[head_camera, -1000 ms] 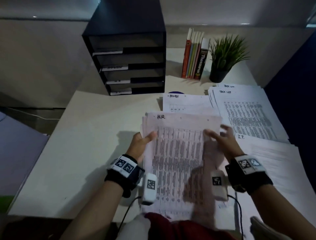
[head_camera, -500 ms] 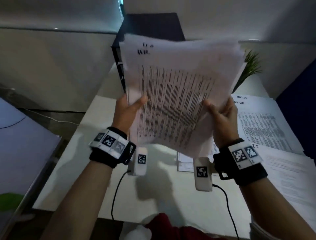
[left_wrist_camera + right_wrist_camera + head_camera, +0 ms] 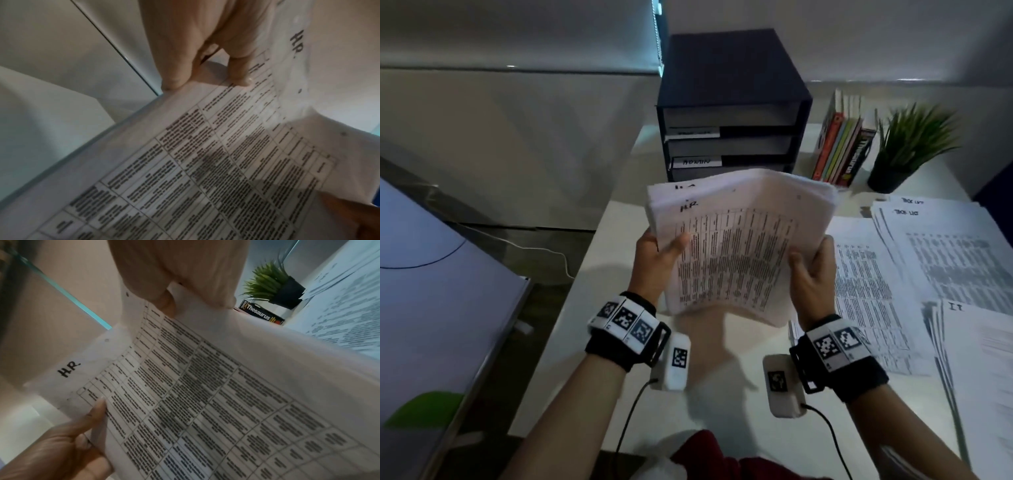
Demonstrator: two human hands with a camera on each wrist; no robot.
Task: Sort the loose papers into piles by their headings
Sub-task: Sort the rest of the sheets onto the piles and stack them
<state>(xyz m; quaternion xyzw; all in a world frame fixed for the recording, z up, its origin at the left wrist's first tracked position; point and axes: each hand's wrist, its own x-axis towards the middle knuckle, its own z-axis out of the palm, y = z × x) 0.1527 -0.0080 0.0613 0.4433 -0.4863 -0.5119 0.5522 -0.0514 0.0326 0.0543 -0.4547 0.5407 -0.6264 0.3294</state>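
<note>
While the HR stack [image 3: 736, 246] hangs above the desk [image 3: 592, 308] before the drawer unit [image 3: 732, 106], the left hand [image 3: 654, 260] grips its left edge and the right hand [image 3: 813, 274] its right, thumbs on top; the Task List pile [image 3: 941, 246] lies to the right.

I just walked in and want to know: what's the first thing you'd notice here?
A thick stack of papers headed "HR", held up over the desk by the left hand and the right hand. Behind it stands a black paper tray, with a green plant at the back right.
</note>
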